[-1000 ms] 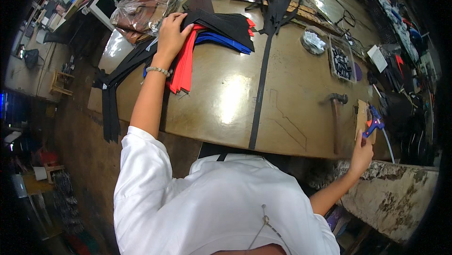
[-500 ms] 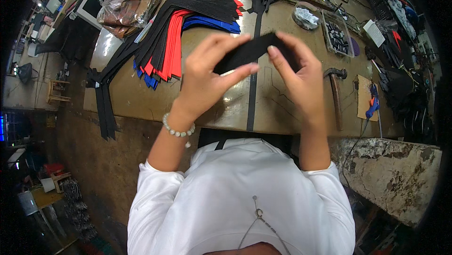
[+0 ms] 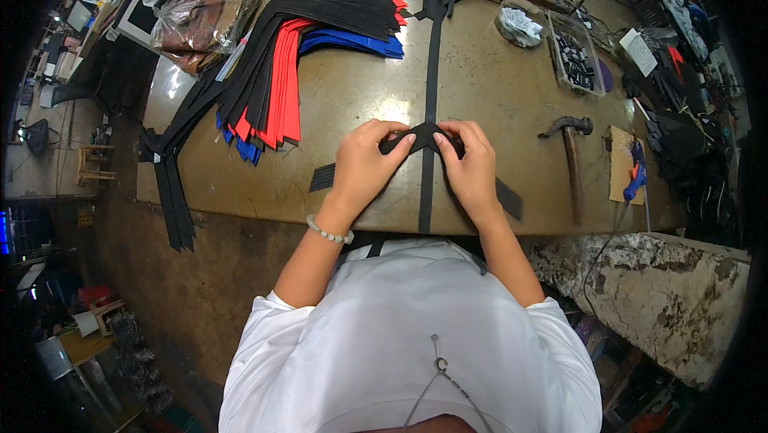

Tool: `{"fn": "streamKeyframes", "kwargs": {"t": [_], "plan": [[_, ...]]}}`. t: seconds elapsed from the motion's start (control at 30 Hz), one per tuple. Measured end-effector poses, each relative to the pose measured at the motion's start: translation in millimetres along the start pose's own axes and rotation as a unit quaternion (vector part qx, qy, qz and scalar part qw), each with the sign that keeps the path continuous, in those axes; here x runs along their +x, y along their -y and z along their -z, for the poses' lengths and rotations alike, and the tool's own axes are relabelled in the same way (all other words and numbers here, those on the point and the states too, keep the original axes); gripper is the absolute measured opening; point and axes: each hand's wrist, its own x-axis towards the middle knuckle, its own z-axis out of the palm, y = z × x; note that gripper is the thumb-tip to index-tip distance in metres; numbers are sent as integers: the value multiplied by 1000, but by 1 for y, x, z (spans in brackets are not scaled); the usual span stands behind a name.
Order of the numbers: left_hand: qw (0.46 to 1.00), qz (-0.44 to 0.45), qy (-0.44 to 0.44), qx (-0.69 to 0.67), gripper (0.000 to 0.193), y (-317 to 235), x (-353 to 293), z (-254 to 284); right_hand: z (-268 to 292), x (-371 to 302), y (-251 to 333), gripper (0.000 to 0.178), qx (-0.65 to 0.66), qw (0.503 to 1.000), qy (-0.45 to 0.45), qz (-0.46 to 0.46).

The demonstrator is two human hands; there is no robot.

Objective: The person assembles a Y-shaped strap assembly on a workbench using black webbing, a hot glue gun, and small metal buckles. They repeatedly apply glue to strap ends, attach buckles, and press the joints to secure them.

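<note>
Strip, black and bent, is pinched by left hand and right hand.

On the shiny brown table, a wooden-handled hammer lies at the right. Beyond it stand a rectangular clear plastic box with small dark pieces and, beside, a round transparent container holding white pieces.
</note>
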Motion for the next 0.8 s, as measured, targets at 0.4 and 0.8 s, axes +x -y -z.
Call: {"fn": "streamKeyframes", "kwargs": {"t": [0.4,0.8], "plan": [[994,-33,-21,105,27,-14,1,-3,1,3,-2,15,3,1000,-8,-2],[960,-240,119,80,32,-20,-74,1,3,7,1,16,-25,1000,5,-1]]}}
